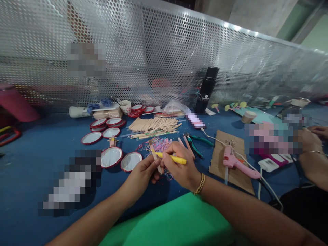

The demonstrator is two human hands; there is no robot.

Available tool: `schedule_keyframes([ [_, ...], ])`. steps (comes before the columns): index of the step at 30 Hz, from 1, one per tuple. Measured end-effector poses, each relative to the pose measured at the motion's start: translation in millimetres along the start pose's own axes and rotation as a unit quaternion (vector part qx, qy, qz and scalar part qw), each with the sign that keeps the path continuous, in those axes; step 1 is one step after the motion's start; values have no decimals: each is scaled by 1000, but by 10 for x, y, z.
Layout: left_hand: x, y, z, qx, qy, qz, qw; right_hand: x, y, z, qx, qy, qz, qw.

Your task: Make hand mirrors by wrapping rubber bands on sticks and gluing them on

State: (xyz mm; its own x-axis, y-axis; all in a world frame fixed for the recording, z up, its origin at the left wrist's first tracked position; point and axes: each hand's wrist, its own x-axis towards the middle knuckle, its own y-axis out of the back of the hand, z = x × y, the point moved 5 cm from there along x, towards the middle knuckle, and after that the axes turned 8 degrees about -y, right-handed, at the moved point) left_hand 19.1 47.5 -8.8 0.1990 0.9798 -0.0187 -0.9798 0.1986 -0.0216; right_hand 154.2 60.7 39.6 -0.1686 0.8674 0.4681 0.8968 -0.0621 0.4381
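My left hand (140, 174) pinches a flat wooden craft stick (154, 154), tilted with its darker upper end pointing away from me. A yellow band shows along part of the stick. Between the fingers of my right hand (182, 168) is a yellow marker (179, 159), its front end at the stick. Whether the tip touches the wood, I cannot tell. Just behind both hands lies a heap of thin coloured rubber bands (160, 145). Two red-rimmed white lids (131, 161) rest left of my hands, near a small wooden piece (112, 141).
Many craft sticks (153, 125) lie beyond the bands. Green-handled pliers (195, 145) and a pink glue gun (237, 163) on cardboard (217, 150) are to the right, with cables around. A black bottle (207, 90) stands by the perforated metal screen (169, 48). Another person's arm (311, 160) is far right.
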Motion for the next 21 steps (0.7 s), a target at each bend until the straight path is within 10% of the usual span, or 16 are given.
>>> schedule_keyframes([
  [21, -2, -2, 10, 13, -10, 1, 1000, 37, 22, -28, 38, 26, -12, 999],
])
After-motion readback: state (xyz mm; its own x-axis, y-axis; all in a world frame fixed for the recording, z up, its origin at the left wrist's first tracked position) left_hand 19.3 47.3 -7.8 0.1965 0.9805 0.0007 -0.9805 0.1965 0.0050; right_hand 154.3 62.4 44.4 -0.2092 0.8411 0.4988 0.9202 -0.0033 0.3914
